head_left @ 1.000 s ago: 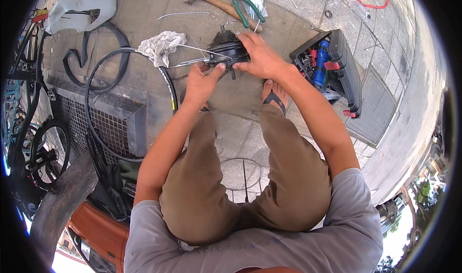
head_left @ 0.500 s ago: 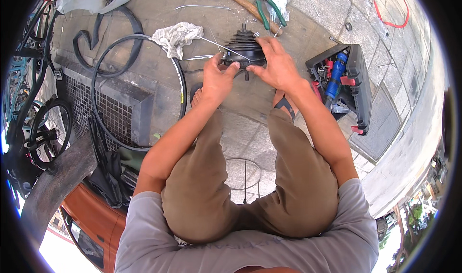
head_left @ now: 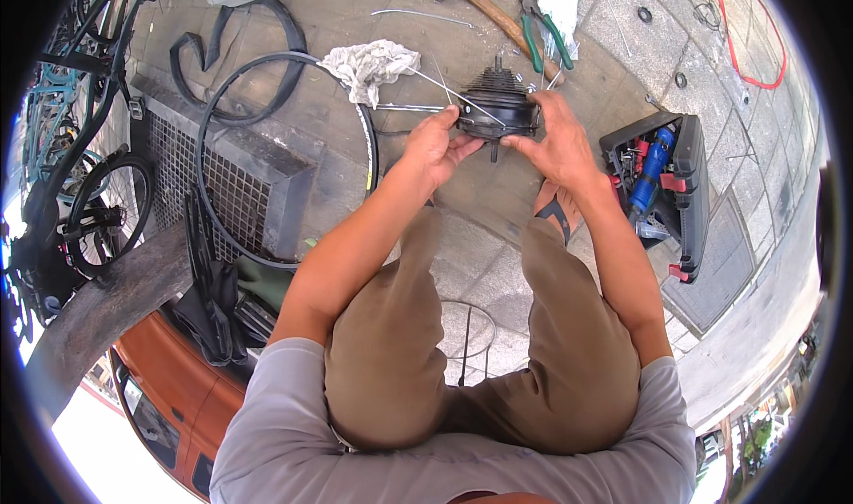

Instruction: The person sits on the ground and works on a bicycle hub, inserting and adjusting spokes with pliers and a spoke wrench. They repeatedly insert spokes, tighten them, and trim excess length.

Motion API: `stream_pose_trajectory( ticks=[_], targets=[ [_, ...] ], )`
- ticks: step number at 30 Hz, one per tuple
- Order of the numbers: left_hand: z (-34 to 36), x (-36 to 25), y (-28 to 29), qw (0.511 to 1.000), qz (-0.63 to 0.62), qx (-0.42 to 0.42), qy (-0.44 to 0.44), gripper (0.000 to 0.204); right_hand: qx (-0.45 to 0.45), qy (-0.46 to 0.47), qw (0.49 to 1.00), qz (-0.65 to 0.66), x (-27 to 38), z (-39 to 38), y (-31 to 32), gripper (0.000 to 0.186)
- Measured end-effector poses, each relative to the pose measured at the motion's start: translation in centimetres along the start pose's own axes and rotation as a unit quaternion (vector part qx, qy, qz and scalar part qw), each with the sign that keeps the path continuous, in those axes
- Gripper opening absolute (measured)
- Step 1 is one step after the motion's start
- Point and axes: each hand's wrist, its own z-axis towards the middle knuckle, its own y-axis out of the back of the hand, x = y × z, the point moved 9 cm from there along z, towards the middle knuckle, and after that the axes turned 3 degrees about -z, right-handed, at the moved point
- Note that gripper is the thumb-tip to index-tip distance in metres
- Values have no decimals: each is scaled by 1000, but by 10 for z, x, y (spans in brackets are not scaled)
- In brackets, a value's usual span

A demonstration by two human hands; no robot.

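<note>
A black bicycle hub motor [head_left: 487, 111] with a stepped sprocket cassette [head_left: 498, 81] on its far side stands between my hands, its axle pointing toward me. My left hand [head_left: 434, 149] grips its near left rim, thumb above and fingers below. My right hand [head_left: 562, 142] curls round its right side, thumb at the near edge. A thin metal spoke [head_left: 453, 93] crosses the hub's top. More spokes [head_left: 407, 108] stick out to the left, beside a crumpled white rag [head_left: 369, 71]. Whether the spokes are hooked in the flange is too small to tell.
A hammer [head_left: 493, 15] and green-handled pliers [head_left: 544, 38] lie beyond the hub. To the right sits an open black toolbox [head_left: 689, 158] holding a blue tool. At left, a wheel rim [head_left: 203, 162] leans over a metal grate [head_left: 209, 171], near a black tyre [head_left: 289, 82].
The whole view has shifted, so everything appears farther right. My left thumb has moved up onto the hub's left edge, its fingers now underneath. My right hand keeps its hold.
</note>
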Motion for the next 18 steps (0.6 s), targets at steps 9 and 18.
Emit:
stream_pose_trajectory(
  ticks=[9, 18],
  targets=[
    [-12, -34, -22, 983, 158, -37, -81, 24, -130, 24, 988, -83, 11, -32, -8, 69],
    [-13, -58, -44, 911, 347, -47, -215, 55, -53, -69, 992, -96, 24, -15, -16, 58]
  ],
)
